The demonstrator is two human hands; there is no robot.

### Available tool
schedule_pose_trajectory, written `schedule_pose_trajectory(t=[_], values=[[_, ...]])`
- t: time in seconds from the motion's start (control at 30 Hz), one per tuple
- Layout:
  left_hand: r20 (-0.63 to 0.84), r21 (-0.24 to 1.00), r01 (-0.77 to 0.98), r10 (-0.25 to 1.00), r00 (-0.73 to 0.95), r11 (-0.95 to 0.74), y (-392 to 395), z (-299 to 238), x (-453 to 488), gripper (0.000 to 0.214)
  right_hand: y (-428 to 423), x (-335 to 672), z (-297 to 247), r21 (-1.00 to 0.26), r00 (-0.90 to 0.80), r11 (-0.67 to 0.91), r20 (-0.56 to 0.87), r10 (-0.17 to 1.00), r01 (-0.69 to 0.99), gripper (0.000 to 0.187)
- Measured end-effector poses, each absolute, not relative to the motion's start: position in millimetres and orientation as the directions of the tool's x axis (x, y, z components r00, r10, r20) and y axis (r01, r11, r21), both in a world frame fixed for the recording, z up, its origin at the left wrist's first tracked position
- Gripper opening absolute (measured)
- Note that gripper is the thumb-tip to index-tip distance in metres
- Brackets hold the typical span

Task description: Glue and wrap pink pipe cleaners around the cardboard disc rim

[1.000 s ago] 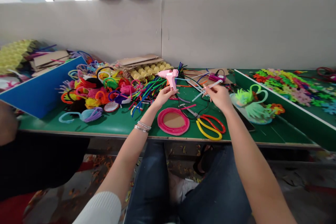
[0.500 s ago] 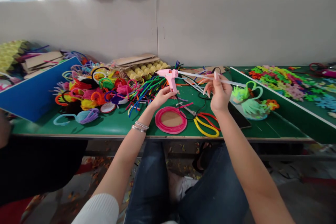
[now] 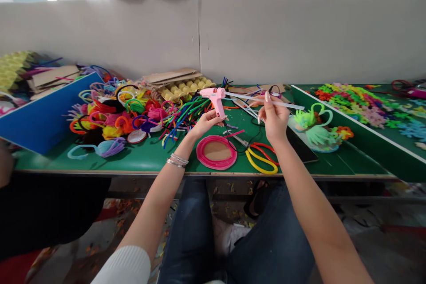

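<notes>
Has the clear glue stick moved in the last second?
Yes. The glue stick, in the right hand, slid left into the pink glue gun; its free end now stops short of the green looped craft.

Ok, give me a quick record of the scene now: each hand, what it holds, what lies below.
left hand: grips the pink glue gun by its handle, nozzle pointing left, above the table
right hand: pinches a clear glue stick, its left end at the gun's back
below hands: pink ring; scissors with yellow and red handles
left of hands: heap of pipe cleaners
</notes>
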State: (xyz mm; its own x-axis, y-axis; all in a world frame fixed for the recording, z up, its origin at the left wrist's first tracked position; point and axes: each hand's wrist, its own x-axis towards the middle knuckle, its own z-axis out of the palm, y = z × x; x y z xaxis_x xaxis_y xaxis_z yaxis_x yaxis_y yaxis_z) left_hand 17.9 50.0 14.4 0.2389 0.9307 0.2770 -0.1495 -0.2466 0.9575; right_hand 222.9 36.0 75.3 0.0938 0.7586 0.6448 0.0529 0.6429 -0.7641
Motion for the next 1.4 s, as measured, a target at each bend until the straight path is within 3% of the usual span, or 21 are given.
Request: schedule_pose_trajectory(t=[0.17,0.93,1.3,1.4], values=[[0.294,0.954,-0.139,0.917,0.271,-0.265,49.7,14.6,18.9,0.036,34.3,225.7,77.6,-0.726,0.093,0.687,0.686,0.721,0.026,0.032],[0.326,0.945,-0.126,0.895,0.303,-0.301,41.3,19.7,29.2,0.041,9.4,213.7,105.9,-0.626,0.186,0.710,0.777,0.601,0.322,0.037],[0.347,0.938,-0.127,0.895,0.280,-0.324,38.5,21.8,31.0,0.044,9.5,205.7,98.2,-0.527,0.085,0.783,0.843,0.531,0.330,0.029],[0.347,0.938,-0.128,0.896,0.276,-0.323,38.1,21.7,31.4,0.046,15.8,205.2,96.6,-0.551,0.091,0.777,0.829,0.552,0.304,0.029]])
